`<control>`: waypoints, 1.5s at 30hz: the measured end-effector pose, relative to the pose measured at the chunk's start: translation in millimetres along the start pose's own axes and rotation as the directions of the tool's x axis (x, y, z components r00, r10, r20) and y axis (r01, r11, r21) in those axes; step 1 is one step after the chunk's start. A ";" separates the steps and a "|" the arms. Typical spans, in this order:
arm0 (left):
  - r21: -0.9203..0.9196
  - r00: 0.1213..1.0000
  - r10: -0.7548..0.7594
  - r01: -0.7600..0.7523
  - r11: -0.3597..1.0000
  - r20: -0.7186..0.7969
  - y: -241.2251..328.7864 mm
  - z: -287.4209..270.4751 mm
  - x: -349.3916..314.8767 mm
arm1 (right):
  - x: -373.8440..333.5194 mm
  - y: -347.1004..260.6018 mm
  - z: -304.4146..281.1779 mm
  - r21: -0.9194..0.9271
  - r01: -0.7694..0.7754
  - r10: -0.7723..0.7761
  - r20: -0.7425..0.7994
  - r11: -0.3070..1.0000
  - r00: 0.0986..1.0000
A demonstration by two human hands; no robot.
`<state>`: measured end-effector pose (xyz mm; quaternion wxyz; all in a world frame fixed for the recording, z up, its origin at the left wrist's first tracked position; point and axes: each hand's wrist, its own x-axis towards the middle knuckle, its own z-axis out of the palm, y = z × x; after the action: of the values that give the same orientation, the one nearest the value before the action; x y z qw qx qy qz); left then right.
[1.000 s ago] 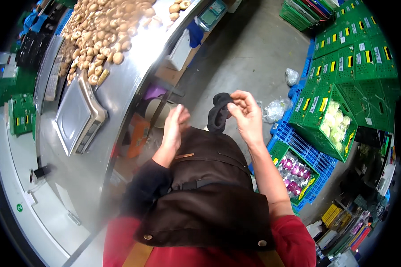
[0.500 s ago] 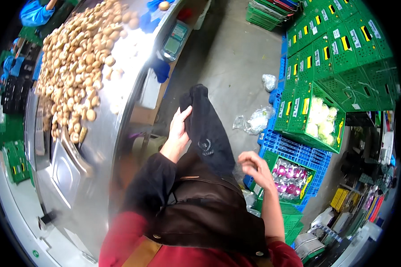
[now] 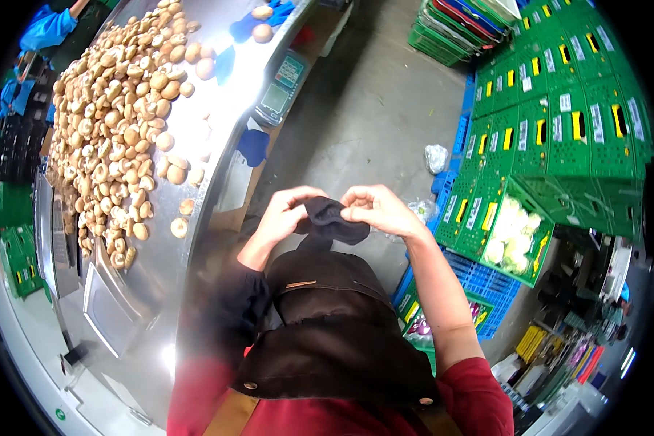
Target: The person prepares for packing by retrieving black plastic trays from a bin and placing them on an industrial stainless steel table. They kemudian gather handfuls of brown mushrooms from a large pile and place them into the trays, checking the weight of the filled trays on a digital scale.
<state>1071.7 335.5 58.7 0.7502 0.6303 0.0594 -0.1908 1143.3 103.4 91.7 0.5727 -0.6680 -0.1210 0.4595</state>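
Between my hands, in front of the dark brown apron, a black fabric oversleeve is held up with its round cuff opening towards me. My left hand pinches its left edge between thumb and fingers. On the other side, my right hand grips the rim of the opening. A similar dark sleeve covers my left forearm, while my right forearm is bare below the red shirt sleeve. The lower part of the oversleeve hangs down and is partly hidden.
To the left, a steel table carries a big heap of brown mushrooms. A scale sits by its edge. At right stand stacked green crates and a crate of pale vegetables over blue pallets. Plastic wrap lies on the floor.
My right hand has come in from the right and taken hold of the oversleeve. The oversleeve, which hung long from my left hand, is now bunched with its opening spread between both hands.
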 end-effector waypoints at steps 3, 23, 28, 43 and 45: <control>0.427 0.774 0.416 -0.209 0.880 -0.478 3.9 6.9 15.3 | 9.9 -1.1 2.7 0.092 0.056 -0.037 -0.191 0.994 0.981; 0.705 0.686 0.424 0.183 0.685 -0.591 10.2 106.3 101.8 | 9.4 -22.2 -85.1 -0.503 0.186 -0.401 -0.361 0.844 0.842; 0.737 0.604 0.548 0.099 0.668 -0.578 16.2 126.2 122.5 | 61.9 -2.4 -102.3 -0.391 0.048 -0.038 0.033 0.919 0.999; 0.496 0.680 0.411 -0.079 0.865 -0.607 14.7 122.4 144.2 | 179.6 109.3 -108.6 -0.582 0.341 -0.461 -0.067 0.738 0.885; 0.583 0.758 0.439 -0.096 0.807 -0.482 30.8 126.2 142.7 | 206.2 83.1 -128.8 -0.196 0.127 -0.182 -0.298 0.972 0.937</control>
<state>1195.0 187.2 65.1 0.5109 0.8388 0.1429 0.1226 1323.1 134.9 -89.3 0.5587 -0.7683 -0.1200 0.2885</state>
